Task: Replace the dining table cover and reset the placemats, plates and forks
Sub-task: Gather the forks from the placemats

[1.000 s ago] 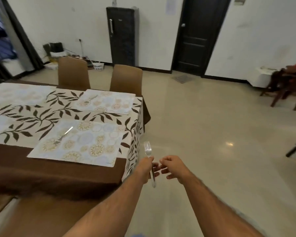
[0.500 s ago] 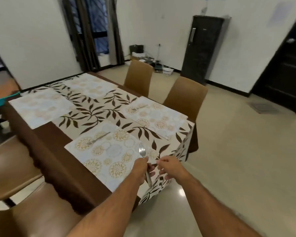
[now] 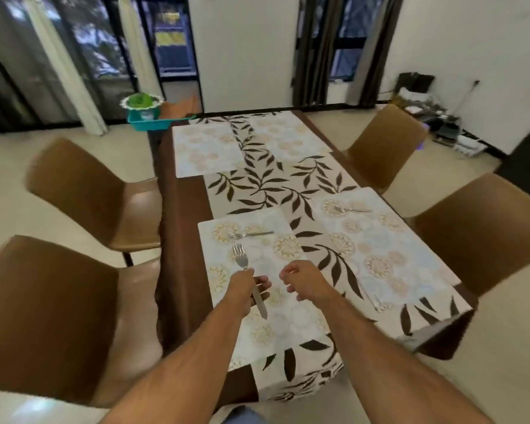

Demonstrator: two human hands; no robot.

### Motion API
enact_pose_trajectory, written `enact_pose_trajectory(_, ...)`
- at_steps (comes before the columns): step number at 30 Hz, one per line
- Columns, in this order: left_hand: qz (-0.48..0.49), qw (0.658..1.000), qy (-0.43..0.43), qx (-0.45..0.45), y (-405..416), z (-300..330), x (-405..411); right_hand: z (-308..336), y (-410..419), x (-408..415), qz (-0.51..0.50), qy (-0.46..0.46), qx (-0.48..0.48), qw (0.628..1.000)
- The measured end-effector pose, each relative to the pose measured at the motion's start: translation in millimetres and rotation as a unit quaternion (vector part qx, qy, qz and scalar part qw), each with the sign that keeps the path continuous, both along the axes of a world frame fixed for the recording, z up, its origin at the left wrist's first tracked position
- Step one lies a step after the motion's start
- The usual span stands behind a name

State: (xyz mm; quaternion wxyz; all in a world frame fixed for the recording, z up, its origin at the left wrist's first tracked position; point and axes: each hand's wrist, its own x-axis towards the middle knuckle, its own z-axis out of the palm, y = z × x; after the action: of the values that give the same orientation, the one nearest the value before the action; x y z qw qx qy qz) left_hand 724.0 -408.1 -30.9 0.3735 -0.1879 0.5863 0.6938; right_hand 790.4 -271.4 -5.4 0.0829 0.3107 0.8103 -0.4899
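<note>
My left hand (image 3: 248,287) grips a silver fork (image 3: 242,260) by its handle, tines pointing away, above the near left placemat (image 3: 257,276). My right hand (image 3: 302,281) hovers beside it with fingers curled and nothing in it. A second fork (image 3: 250,234) lies at that placemat's far edge. A third fork (image 3: 352,209) rests on the near right placemat (image 3: 377,249). Two more pale floral placemats (image 3: 205,148) (image 3: 288,137) lie bare at the far end. A cream leaf-print cover (image 3: 266,191) runs along the brown-clothed table (image 3: 181,215).
Brown chairs stand at both sides: two on the left (image 3: 83,191) (image 3: 46,316), two on the right (image 3: 386,142) (image 3: 484,228). A teal tub (image 3: 146,119) with green contents sits beyond the table's far end. Cables and boxes (image 3: 435,117) lie at the far right wall.
The view has swung left to face along the table from its near end. My hands have moved over the near left placemat, and my right hand has drawn away from the fork.
</note>
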Motion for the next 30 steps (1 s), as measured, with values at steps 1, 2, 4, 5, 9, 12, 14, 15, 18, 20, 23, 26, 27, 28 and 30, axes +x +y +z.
enact_pose_trajectory(1, 0.013, 1.000, -0.001, -0.002, -0.9, -0.8, -6.7, -5.2, 4.4, -10.7, 0.032, -0.005, 0.027, 0.999)
enact_pose_trajectory(2, 0.027, 1.000, -0.003, -0.002, -1.2, -2.4, -13.7, -10.3, 9.6, -21.4, 0.064, -0.006, 0.056, 0.996)
enact_pose_trajectory(4, 0.047, 0.999, -0.010, -0.011, -1.1, -6.0, -24.2, -17.5, 21.2, -40.1, 0.106, -0.007, 0.113, 0.988)
enact_pose_trajectory(5, 0.054, 0.998, -0.018, -0.016, -1.2, -6.4, -28.6, -21.2, 27.0, -49.4, 0.123, -0.009, 0.143, 0.982)
enact_pose_trajectory(9, 0.069, 0.997, -0.030, -0.028, 0.4, -9.8, -46.3, -41.2, 44.8, -89.3, 0.205, -0.029, 0.217, 0.954)
enact_pose_trajectory(12, 0.096, 0.994, -0.033, -0.029, 11.2, -12.2, -53.4, -54.4, 56.5, -119.8, 0.276, -0.018, 0.262, 0.924)
enact_pose_trajectory(14, 0.120, 0.992, -0.037, -0.026, 20.9, -14.0, -56.9, -62.3, 64.4, -139.7, 0.309, -0.006, 0.281, 0.908)
enact_pose_trajectory(15, 0.134, 0.990, -0.038, -0.026, 26.0, -14.4, -59.1, -67.5, 68.9, -150.7, 0.323, -0.004, 0.284, 0.903)
enact_pose_trajectory(18, 0.184, 0.981, -0.045, -0.033, 38.8, -16.7, -60.8, -80.4, 80.8, -178.2, 0.376, -0.002, 0.297, 0.878)
enact_pose_trajectory(20, 0.214, 0.975, -0.051, -0.037, 47.0, -20.5, -60.2, -89.0, 86.7, -194.5, 0.421, -0.001, 0.299, 0.856)
enact_pose_trajectory(23, 0.254, 0.965, -0.056, -0.036, 57.5, -25.4, -57.2, -99.4, 90.5, -216.2, 0.467, 0.001, 0.303, 0.831)
enact_pose_trajectory(26, 0.285, 0.956, -0.064, -0.037, 64.1, -29.1, -51.7, -110.8, 88.8, -231.7, 0.486, 0.010, 0.303, 0.819)
enact_pose_trajectory(27, 0.291, 0.954, -0.066, -0.037, 65.0, -30.4, -49.7, -114.7, 87.7, -235.5, 0.490, 0.009, 0.310, 0.815)
enact_pose_trajectory(28, 0.298, 0.951, -0.067, -0.037, 65.6, -31.4, -47.8, -117.4, 87.6, -238.4, 0.487, 0.010, 0.321, 0.812)
enact_pose_trajectory(30, 0.311, 0.947, -0.068, -0.041, 65.6, -32.4, -43.0, -121.2, 87.2, -242.3, 0.478, 0.017, 0.357, 0.802)
